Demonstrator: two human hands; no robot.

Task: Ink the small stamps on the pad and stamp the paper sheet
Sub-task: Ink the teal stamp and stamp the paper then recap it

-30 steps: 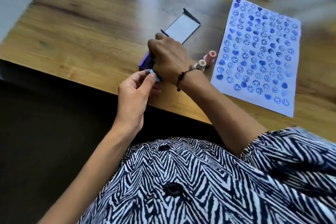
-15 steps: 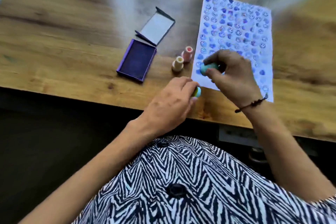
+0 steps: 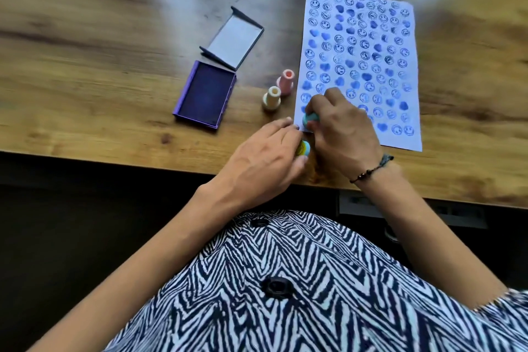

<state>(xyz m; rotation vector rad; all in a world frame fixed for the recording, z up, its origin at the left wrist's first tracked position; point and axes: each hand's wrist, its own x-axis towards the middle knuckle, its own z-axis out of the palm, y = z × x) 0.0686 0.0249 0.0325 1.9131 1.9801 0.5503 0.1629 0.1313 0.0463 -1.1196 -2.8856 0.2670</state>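
Note:
A white paper sheet [image 3: 371,46] covered with blue smiley and heart prints lies on the wooden table. My right hand [image 3: 343,128] grips a teal stamp [image 3: 310,118] and holds it down on the sheet's near left corner. My left hand [image 3: 265,163] rests beside that corner, fingertips touching the paper edge, and holds a small blue cap with a yellow smiley [image 3: 389,148]. The purple ink pad [image 3: 205,94] lies open to the left, its lid [image 3: 234,37] folded back.
A pink stamp [image 3: 286,81] and a cream stamp [image 3: 272,98] stand upright between the pad and the sheet. The table's front edge [image 3: 114,156] runs just below my hands. My striped shirt fills the bottom of the view.
My right hand left the ink pad with the teal stamp, crossed to the paper and came down on its near left corner. My left hand followed to the sheet's edge.

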